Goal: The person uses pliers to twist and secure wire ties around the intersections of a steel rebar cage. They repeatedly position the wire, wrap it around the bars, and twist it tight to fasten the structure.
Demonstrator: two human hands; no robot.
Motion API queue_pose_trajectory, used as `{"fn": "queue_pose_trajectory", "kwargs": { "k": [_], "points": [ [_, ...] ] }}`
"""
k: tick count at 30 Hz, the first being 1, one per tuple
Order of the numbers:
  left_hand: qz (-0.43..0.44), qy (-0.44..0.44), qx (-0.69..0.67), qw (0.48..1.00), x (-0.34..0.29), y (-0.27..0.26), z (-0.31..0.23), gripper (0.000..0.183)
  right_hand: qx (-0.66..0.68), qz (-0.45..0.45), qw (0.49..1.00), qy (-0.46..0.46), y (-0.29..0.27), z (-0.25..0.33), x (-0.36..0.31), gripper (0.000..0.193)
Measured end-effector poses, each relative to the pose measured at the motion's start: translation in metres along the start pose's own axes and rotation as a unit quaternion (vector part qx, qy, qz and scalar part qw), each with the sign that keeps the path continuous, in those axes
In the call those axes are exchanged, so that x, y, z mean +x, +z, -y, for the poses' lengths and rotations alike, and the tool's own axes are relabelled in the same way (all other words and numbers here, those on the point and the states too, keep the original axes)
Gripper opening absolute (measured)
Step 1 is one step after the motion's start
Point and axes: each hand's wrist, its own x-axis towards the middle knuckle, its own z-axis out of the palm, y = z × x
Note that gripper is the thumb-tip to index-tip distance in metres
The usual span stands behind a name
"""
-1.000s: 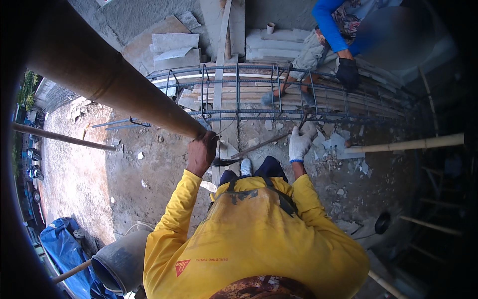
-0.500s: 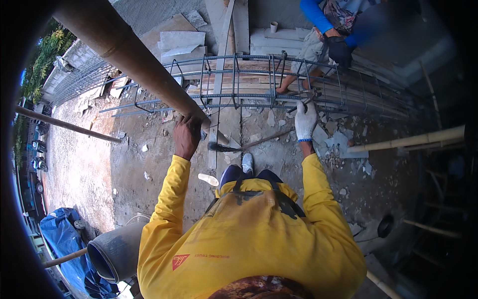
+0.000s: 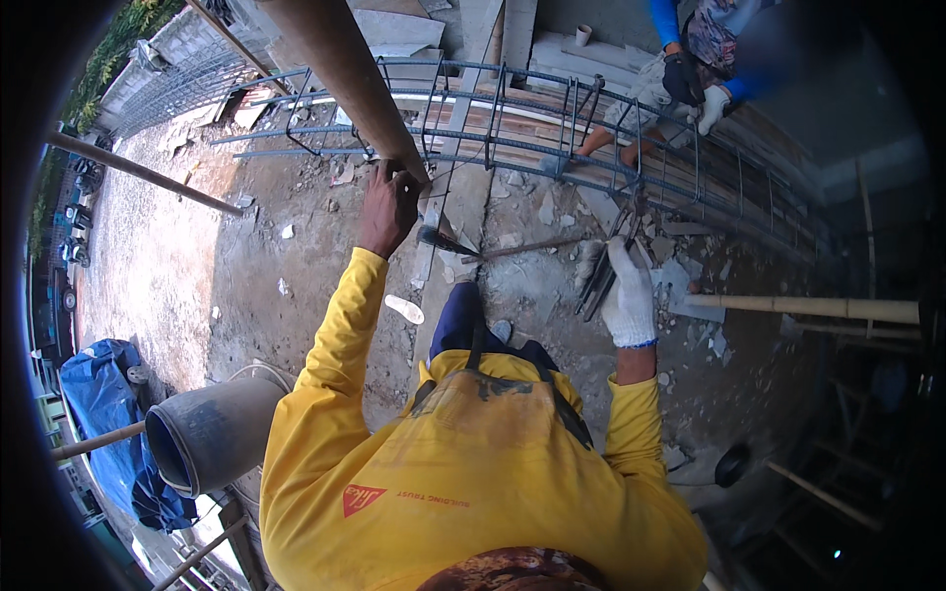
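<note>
My bare left hand is closed, its fingers pinched beside the lower end of a thick bamboo pole. Whatever is between those fingertips is too small to make out. On my right hand is a white knitted glove, closed around the dark handles of pincers, held below the near side of a rebar cage. Long ribbed bars and square stirrups make up this cage, which stretches across in front of me. On the ground between my hands lies a long-handled tool with a dark head.
Beyond the cage at upper right, a co-worker's gloved hands are close together. A grey drum and blue tarp are at lower left. A bamboo pole juts in from the right. Rubble and a pale sole-shaped piece lie on the ground.
My right hand has come down and toward me with the pincers, away from the cage. My left hand has risen slightly. The view has shifted, and the co-worker's white-gloved hand now shows.
</note>
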Motion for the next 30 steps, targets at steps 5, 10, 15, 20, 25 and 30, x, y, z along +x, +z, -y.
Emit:
{"fn": "queue_pose_trajectory", "kwargs": {
  "k": [5, 10, 15, 20, 25, 30],
  "points": [
    [0.051, -0.055, -0.047, 0.996, 0.002, 0.001, 0.008, 0.011, -0.093, 0.042, 0.987, 0.124, 0.0, -0.086, -0.002, 0.021],
    [0.118, -0.174, -0.323, 0.923, 0.001, 0.001, 0.01, 0.027, -0.665, 0.022, 0.645, -0.376, 0.037, -0.09, 0.042, 0.042],
    [0.222, -0.255, -0.445, 0.829, 0.0, -0.005, 0.006, 0.031, -0.839, -0.002, 0.45, -0.304, 0.092, -0.041, 0.09, 0.048],
    [0.272, -0.337, -0.549, 0.715, 0.006, -0.015, 0.018, 0.031, -0.882, -0.01, 0.377, -0.283, 0.147, -0.024, 0.111, 0.044],
    [0.31, -0.318, -0.571, 0.69, 0.002, -0.001, 0.035, 0.03, -0.899, -0.05, 0.365, -0.237, 0.183, -0.037, 0.111, 0.046],
    [0.345, -0.289, -0.568, 0.689, 0.0, 0.013, 0.052, 0.033, -0.907, -0.084, 0.347, -0.226, 0.208, -0.049, 0.111, 0.036]
  ]
}}
